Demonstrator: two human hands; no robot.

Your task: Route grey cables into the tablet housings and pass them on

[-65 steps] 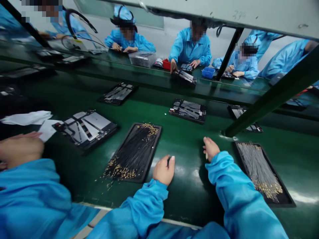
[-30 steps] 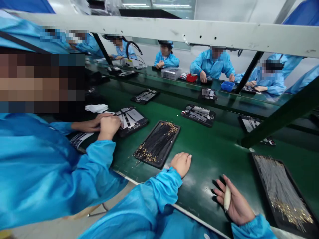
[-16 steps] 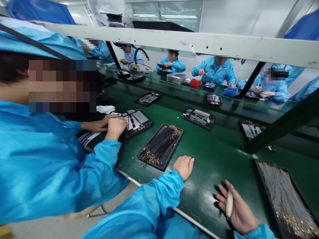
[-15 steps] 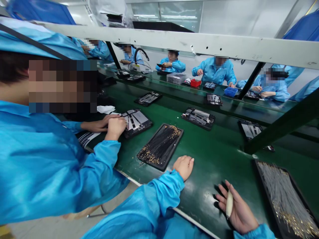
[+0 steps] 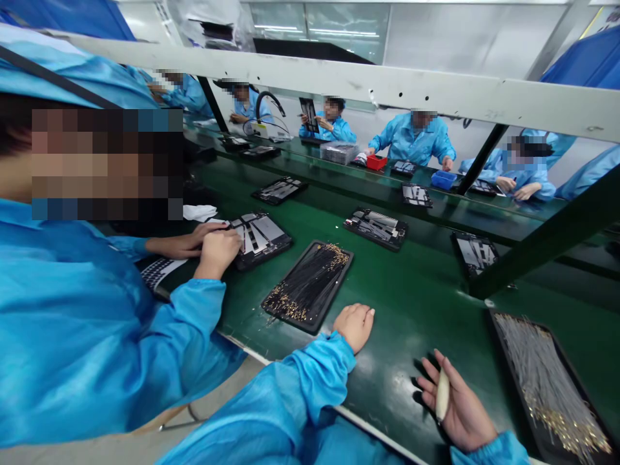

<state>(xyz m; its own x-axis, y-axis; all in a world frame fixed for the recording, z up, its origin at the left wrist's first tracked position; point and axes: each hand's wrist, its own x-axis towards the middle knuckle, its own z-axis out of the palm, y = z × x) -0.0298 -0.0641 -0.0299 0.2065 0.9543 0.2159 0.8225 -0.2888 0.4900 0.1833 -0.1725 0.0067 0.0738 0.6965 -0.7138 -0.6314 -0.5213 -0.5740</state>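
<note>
My left hand (image 5: 355, 326) rests loosely curled on the green conveyor belt (image 5: 411, 290), holding nothing visible. Just left of it lies a black tray (image 5: 330, 294) of black wires with gold-coloured ends, some spilled at its lower left corner. My right hand (image 5: 458, 407) lies palm up near the front belt edge, with a slim white stick-like object (image 5: 442, 395) along its fingers. Beside that hand is a second black tray (image 5: 516, 378), holding grey wires with gold-coloured ends.
A co-worker's hands (image 5: 217, 248) work on a black tray of device parts (image 5: 261, 240) at my left. Several similar trays stand along the belt. A pale beam (image 5: 310, 64) and dark supports cross above it, with more workers in blue beyond.
Compared with the earliest frame, my right hand has turned palm up and moved nearer, showing the white object. The co-worker's hands have come onto the parts tray. The last half second shows little hand movement.
</note>
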